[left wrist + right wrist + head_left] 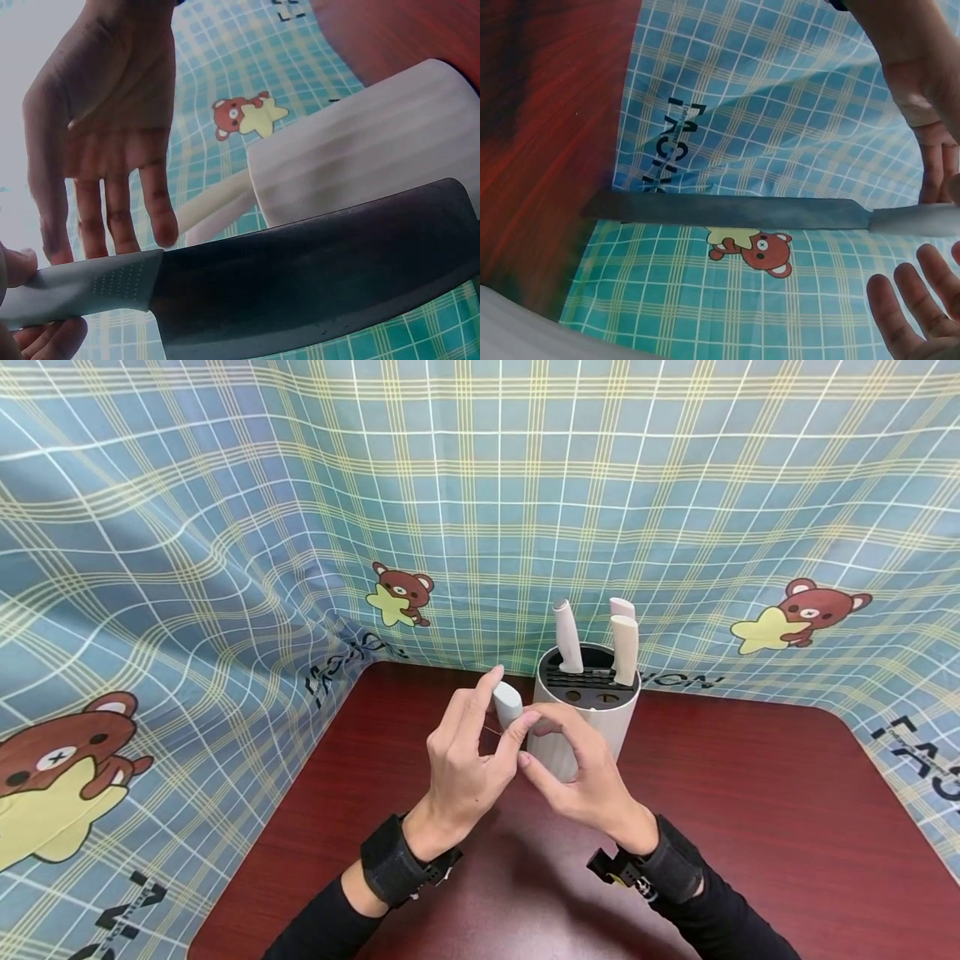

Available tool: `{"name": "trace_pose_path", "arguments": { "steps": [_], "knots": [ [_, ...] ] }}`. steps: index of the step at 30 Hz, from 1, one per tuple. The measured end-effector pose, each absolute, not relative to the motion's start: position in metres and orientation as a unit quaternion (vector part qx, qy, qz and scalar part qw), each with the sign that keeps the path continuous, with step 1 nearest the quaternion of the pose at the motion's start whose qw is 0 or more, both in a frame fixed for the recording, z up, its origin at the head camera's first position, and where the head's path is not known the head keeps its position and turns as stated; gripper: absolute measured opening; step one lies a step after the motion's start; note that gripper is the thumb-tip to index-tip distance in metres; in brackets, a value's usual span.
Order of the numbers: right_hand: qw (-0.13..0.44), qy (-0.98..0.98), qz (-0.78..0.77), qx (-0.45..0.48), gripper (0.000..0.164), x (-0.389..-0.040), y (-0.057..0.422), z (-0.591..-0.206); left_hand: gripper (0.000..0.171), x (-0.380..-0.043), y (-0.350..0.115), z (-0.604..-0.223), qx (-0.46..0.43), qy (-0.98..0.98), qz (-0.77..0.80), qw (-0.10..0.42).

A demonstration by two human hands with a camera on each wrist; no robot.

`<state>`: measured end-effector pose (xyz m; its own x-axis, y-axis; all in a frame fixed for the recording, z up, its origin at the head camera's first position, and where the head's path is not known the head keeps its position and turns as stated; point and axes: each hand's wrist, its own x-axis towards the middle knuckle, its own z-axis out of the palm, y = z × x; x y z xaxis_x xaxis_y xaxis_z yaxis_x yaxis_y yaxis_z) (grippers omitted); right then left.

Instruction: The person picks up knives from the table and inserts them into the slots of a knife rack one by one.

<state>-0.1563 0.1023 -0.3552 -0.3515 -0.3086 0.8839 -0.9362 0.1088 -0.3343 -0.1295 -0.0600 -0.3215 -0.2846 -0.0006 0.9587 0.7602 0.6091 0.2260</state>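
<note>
My left hand [462, 756] pinches the pale grey handle of a kitchen knife [507, 700], thumb on one side and fingers on the other. The knife hangs handle up. Its broad dark blade [315, 270] fills the lower left wrist view and lies behind the hands in the head view. From the right, my right hand [581, 768] meets the handle with thumb and forefinger loosely bowed, tips beside the left thumb. Its other fingers [892, 307] spread away from the handle. Just behind the hands stands a white knife block [626, 714].
Several light-handled knives [626, 647] stick up from the block's dark slotted top. The block sits near the back edge of a dark red table [735, 793]. A blue checked cloth [480, 510] with printed bears hangs behind and along the sides.
</note>
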Motion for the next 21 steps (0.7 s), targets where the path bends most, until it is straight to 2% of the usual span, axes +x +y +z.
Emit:
{"name": "trace_pose_path", "arguments": {
  "steps": [6, 13, 21],
  "knots": [
    [0.31, -0.664, 0.492, 0.47, 0.038, -0.155, 0.1, -0.356, 0.055, -0.126, -0.056, -0.32, -0.272, -0.712, -0.352, 0.544],
    [0.305, -0.669, 0.5, 0.458, 0.027, -0.153, 0.099, -0.358, 0.056, -0.124, -0.052, -0.32, -0.277, -0.709, -0.348, 0.547],
    [0.313, -0.677, 0.496, 0.445, 0.029, -0.151, 0.099, -0.36, 0.057, -0.122, -0.049, -0.321, -0.277, -0.71, -0.335, 0.554]
  ]
}}
